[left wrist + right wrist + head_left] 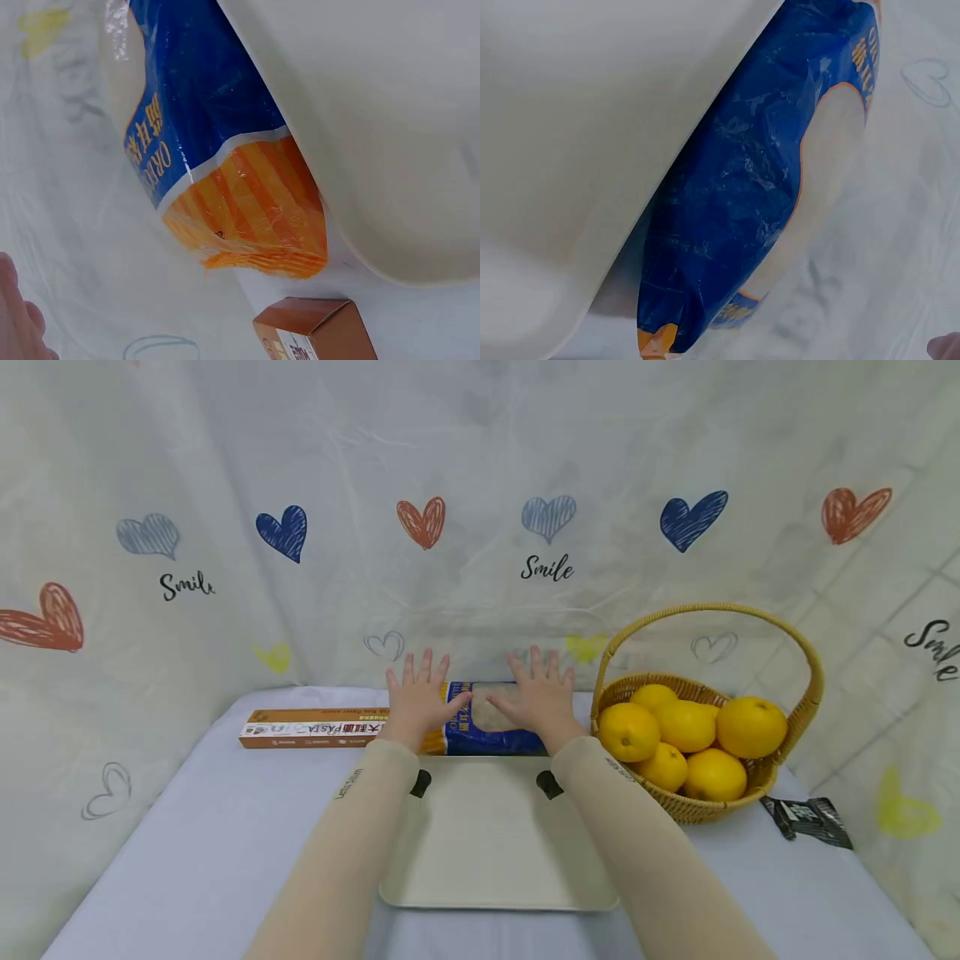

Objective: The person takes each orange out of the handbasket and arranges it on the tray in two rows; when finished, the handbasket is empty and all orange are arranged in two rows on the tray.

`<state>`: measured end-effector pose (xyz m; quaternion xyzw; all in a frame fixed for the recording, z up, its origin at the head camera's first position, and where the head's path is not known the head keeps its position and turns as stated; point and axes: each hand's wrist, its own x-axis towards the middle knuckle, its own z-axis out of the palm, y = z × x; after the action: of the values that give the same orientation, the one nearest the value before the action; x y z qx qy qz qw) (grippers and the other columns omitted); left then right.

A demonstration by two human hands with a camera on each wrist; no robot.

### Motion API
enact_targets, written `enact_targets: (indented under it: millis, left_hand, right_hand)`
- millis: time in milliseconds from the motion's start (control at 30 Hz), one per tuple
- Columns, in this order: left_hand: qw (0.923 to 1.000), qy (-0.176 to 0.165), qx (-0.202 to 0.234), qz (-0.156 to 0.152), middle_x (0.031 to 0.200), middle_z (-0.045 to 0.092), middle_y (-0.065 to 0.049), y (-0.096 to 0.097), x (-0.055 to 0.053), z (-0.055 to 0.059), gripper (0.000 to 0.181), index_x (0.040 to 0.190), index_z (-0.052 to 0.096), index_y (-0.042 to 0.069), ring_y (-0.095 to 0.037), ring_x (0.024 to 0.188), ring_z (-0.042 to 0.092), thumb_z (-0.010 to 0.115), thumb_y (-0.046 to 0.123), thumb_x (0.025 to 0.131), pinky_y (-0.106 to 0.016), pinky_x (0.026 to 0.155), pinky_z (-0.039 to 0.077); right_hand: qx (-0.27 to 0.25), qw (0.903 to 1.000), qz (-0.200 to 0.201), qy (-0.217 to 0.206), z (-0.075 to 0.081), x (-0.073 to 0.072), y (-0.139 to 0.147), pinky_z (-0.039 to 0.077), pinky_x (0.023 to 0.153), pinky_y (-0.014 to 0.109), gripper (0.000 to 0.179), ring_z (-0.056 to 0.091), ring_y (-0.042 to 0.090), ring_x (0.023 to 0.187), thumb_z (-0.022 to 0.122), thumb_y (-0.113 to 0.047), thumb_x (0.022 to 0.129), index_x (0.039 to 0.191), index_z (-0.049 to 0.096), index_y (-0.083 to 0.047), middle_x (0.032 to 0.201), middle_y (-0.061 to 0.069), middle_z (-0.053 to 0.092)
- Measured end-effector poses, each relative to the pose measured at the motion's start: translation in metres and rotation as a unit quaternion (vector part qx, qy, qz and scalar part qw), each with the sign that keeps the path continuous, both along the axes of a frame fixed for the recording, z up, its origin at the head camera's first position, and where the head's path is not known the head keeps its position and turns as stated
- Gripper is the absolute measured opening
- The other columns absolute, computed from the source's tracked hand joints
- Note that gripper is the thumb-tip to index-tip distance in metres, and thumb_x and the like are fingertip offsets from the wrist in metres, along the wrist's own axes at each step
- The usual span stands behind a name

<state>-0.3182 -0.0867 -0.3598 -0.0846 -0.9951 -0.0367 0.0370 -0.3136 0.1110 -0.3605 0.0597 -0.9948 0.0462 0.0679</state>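
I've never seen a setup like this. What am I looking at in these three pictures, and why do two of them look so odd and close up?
There is no machine here: a person works with two bare hands and wears three cameras. The wide picture comes from a camera on the head, looking down at a table covered in a pale cloth. The two close-ups come from cameras on each wrist, so they see things from very near and tilted.

On the table lie a cream rectangular tray, a blue and orange plastic food packet, a long brown cardboard pasta box, a woven basket of yellow-orange citrus fruit and a small black sachet.

The left hand and right hand rest flat, fingers spread, on the packet; neither grips it.
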Motion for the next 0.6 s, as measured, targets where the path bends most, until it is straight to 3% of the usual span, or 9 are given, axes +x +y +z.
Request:
enact_targets:
  millis: [167,333,467,600]
  left_hand:
    - [0.9989,-0.016,0.041,-0.018,0.153,-0.011,0.0,-0.008,0.007,0.001,0.08,0.145,-0.007,0.032,-0.033,0.14,-0.008,0.022,0.073,0.083,-0.065,0.106,0.001]
    - [0.9915,-0.03,0.119,-0.044,0.154,-0.003,0.002,-0.03,0.02,-0.003,0.079,0.147,-0.003,0.026,-0.032,0.141,0.006,0.029,0.066,0.087,-0.063,0.106,0.015]
    - [0.9818,-0.04,0.169,-0.077,0.154,0.002,0.001,-0.049,0.038,-0.008,0.08,0.147,0.001,0.021,-0.028,0.141,0.011,0.034,0.063,0.087,-0.054,0.109,0.021]
    - [0.9716,-0.077,0.207,-0.086,0.154,0.003,-0.001,-0.062,0.061,-0.016,0.088,0.147,0.001,0.022,-0.027,0.14,0.017,0.036,0.07,0.082,-0.048,0.111,0.022]
  right_hand:
    - [-0.009,0.9993,0.027,0.024,0.005,0.011,-0.002,0.009,0.107,0.063,0.082,0.001,0.038,0.14,0.038,-0.072,0.08,0.146,0.008,-0.033,0.154,0.009,0.004]
    - [-0.017,0.9962,0.062,0.058,0.009,0.028,0.006,0.018,0.107,0.06,0.082,0.006,0.035,0.14,0.041,-0.069,0.08,0.146,0.008,-0.032,0.154,0.007,0.008]
    - [-0.055,0.9887,0.098,0.099,0.017,0.047,0.018,0.027,0.103,0.06,0.081,0.019,0.034,0.138,0.05,-0.063,0.08,0.146,0.017,-0.028,0.152,0.009,0.018]
    - [-0.082,0.9761,0.129,0.154,0.023,0.066,0.032,0.035,0.097,0.058,0.082,0.036,0.036,0.128,0.06,-0.057,0.077,0.143,0.026,-0.022,0.147,0.012,0.028]
